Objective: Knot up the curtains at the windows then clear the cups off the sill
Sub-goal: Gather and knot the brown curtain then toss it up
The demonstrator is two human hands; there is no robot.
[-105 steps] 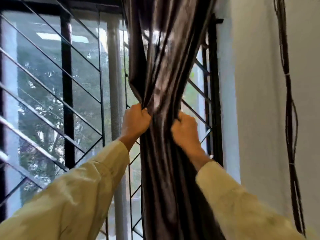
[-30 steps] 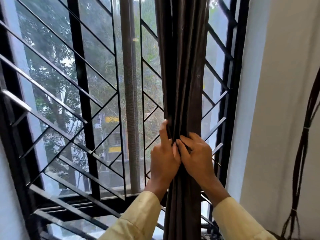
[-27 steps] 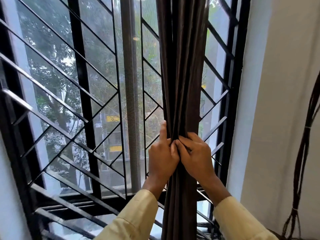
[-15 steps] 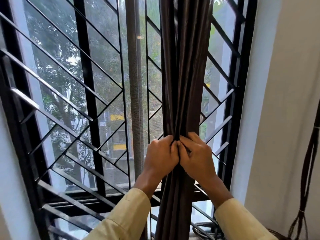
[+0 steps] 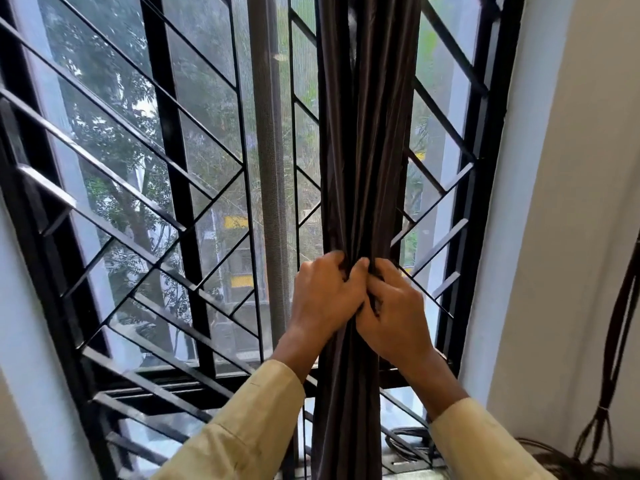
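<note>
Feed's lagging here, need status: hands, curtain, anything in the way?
Left hand and right hand both shut on curtain. Curtain bunched into one column, no knot yet. No cups in view, nothing in the way.

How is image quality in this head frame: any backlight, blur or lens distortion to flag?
Head view: strongly backlit by the window, so the curtain reads dark with faint sheen; the left hand and right hand stay well exposed and fairly sharp; the grille bars bow from wide-angle distortion; trees outside look hazy.
</note>
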